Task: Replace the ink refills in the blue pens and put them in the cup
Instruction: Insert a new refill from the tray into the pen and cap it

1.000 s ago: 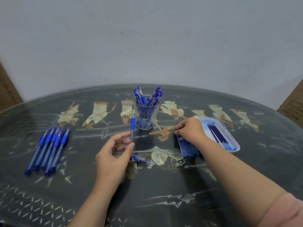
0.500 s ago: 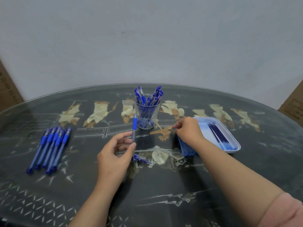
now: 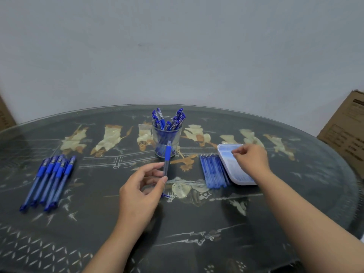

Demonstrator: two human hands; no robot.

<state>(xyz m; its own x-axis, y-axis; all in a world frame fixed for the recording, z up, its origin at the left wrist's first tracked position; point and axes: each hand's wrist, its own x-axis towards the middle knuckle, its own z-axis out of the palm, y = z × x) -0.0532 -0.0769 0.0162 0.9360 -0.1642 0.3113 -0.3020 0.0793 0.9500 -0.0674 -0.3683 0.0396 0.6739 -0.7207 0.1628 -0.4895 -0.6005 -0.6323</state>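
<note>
On the tabletop (image 3: 197, 223) before the cup (image 3: 167, 139), the left hand (image 3: 137, 196) pinches a pen (image 3: 168, 154) upright between thumb and fingers (image 3: 151, 166). The right hand (image 3: 253, 161) hovers curled over the tray (image 3: 229, 162); whether it holds anything cannot be told. Refills (image 3: 213, 173) lie beside the tray

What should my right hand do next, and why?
Probably shift the right hand from over the tray to the refill stack beside it and pinch one: the left hand holds a pen barrel upright, seemingly waiting for a refill.
</note>
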